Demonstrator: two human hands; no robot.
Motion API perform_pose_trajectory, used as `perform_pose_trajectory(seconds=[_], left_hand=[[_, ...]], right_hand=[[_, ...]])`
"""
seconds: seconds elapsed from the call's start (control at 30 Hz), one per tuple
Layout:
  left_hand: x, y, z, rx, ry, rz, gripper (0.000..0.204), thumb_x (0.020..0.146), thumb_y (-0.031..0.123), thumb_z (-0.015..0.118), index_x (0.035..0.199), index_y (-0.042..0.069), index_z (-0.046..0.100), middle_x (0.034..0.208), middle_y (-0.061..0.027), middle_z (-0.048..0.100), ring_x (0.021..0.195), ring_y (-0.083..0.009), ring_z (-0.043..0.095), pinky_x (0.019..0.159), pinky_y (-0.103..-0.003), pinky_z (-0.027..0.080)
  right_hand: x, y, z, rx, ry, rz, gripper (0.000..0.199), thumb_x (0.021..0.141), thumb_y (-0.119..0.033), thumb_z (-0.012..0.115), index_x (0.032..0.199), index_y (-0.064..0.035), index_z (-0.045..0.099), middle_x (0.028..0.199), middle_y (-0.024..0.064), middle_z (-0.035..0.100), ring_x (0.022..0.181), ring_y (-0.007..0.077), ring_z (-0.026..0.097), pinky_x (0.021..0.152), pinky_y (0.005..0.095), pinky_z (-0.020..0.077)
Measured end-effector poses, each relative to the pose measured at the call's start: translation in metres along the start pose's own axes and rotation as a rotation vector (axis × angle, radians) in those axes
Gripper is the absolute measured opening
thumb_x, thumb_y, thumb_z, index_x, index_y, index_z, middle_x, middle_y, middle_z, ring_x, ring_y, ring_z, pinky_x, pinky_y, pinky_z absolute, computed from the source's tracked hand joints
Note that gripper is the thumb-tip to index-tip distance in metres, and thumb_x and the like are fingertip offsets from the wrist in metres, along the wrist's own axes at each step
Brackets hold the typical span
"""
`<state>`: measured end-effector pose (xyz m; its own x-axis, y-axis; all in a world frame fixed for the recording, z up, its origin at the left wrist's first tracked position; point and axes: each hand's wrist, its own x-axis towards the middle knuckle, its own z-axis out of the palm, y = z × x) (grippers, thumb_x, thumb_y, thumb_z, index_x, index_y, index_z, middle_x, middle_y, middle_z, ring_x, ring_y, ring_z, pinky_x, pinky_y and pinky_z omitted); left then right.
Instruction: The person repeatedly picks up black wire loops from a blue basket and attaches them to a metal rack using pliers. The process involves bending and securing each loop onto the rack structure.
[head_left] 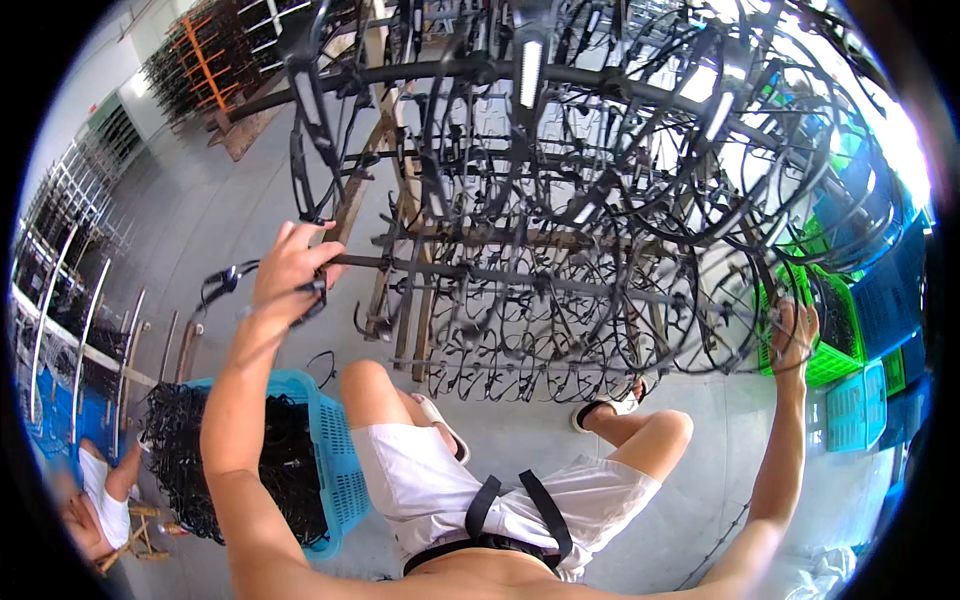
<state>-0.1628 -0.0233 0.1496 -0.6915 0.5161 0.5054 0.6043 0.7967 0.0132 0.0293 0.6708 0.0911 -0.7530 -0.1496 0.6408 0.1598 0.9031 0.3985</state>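
A dark horizontal rod (430,266), hung with black, thin, curved hoop-like parts (690,290), stretches across in front of me. My left hand (293,268) closes round its left end. Loose black curved pieces (225,285) dangle beside that wrist. Far to the right, my right hand (793,338) has its fingers bent at the rod's other end; the black hoops partly cover the grip. Above the rod, a thicker dark bar (400,73) carries larger black hoops with pale strips. More rows of the same parts hang lower, behind the held rod.
A blue basket (340,465) full of black parts stands left of my knees. Green crates (835,362) and blue crates (890,290) are stacked at the right. Metal racks (95,310) line the left side, near another seated person (95,500). An orange rack (203,62) stands farther back.
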Motion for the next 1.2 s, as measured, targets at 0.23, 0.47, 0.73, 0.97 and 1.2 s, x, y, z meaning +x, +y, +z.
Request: perform_pose_trajectory(seconds=[0.23,0.47,0.73,0.97,1.2], left_hand=[[0.057,-0.047,0.031,-0.044,-0.372,-0.087,0.026,0.075,0.03,0.072,0.088,0.008,0.067,0.107,-0.0061,0.059,0.1,-0.0288,0.054,0.087,-0.039,0.045],[0.07,-0.065,0.041,-0.184,-0.322,0.066,0.024,0.07,0.013,0.075,0.086,0.002,0.062,0.089,-0.0067,0.061,0.075,-0.0274,0.06,0.073,-0.036,0.047],[0.055,0.04,0.078,-0.422,-0.161,0.039,0.031,0.076,0.015,0.066,0.104,0.003,0.058,0.094,-0.0062,0.06,0.076,-0.0197,0.056,0.071,-0.032,0.044],[-0.058,0.177,0.157,-0.552,-0.413,-0.038,0.032,0.085,0.019,0.055,0.114,0.004,0.055,0.093,-0.0038,0.058,0.068,-0.0137,0.049,0.062,-0.028,0.039],[-0.087,0.215,0.168,-0.461,-0.607,-0.215,0.035,0.095,0.022,0.045,0.124,0.005,0.051,0.092,-0.0015,0.057,0.061,-0.0077,0.043,0.053,-0.024,0.035]], right_hand=[[0.08,-0.013,-0.002,0.06,-0.206,0.086,0.02,0.081,-0.013,0.058,0.1,-0.006,0.057,0.094,0.0133,0.058,0.094,0.0319,0.056,0.081,0.041,0.0456],[0.099,-0.01,0.056,0.077,-0.403,0.142,0.018,0.087,-0.024,0.056,0.097,-0.0095,0.06,0.096,0.012,0.062,0.09,0.031,0.061,0.075,0.0411,0.0499],[-0.015,-0.036,-0.028,0.06,0.174,0.507,0.039,0.079,-0.02,0.066,0.115,-0.0108,0.054,0.113,0.0118,0.051,0.109,0.0279,0.048,0.092,0.0399,0.0402],[-0.507,-0.168,-0.106,0.517,-0.76,2.017,0.041,0.08,-0.03,0.056,0.108,-0.0002,0.058,0.109,0.0191,0.061,0.104,0.0331,0.057,0.085,0.0433,0.0457],[-0.718,-0.246,-0.196,-0.238,-0.905,2.785,0.057,0.08,-0.022,0.054,0.13,0.0013,0.039,0.132,0.0233,0.046,0.121,0.0357,0.048,0.1,0.0429,0.0393]])
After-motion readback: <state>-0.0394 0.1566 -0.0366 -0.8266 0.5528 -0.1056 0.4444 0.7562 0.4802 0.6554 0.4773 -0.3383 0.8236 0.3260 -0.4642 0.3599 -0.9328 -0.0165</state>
